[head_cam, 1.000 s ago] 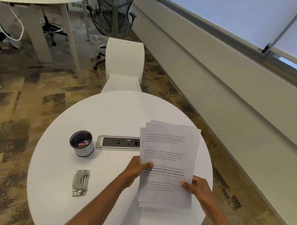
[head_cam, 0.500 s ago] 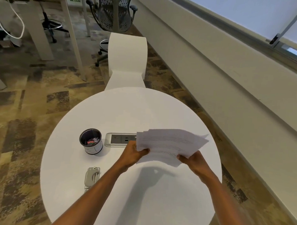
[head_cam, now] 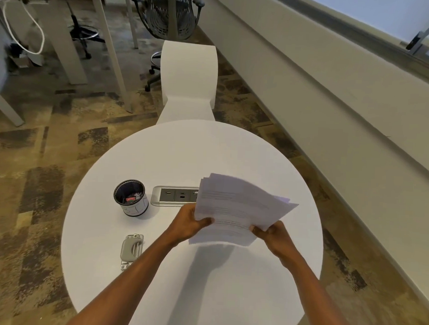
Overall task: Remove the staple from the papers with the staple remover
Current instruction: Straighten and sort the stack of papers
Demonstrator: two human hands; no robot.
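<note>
A fanned stack of printed papers (head_cam: pixel 238 207) hangs tilted above the round white table (head_cam: pixel 191 284). My left hand (head_cam: pixel 188 226) pinches its near left edge, and my right hand (head_cam: pixel 274 235) grips its near right corner. I cannot see the staple. The grey metal staple remover (head_cam: pixel 131 249) lies flat on the table, left of my left forearm, untouched.
A dark cup (head_cam: pixel 130 198) holding small items stands left of the table's inset power socket strip (head_cam: pixel 175 196). A white chair (head_cam: pixel 188 80) is tucked at the far side. A wall runs along the right, with a mesh office chair (head_cam: pixel 169 15) and desks beyond.
The papers went from facing me near the table's front edge to a lifted, flatter tilt further out over the table. Both hands moved forward with them and kept their grip.
</note>
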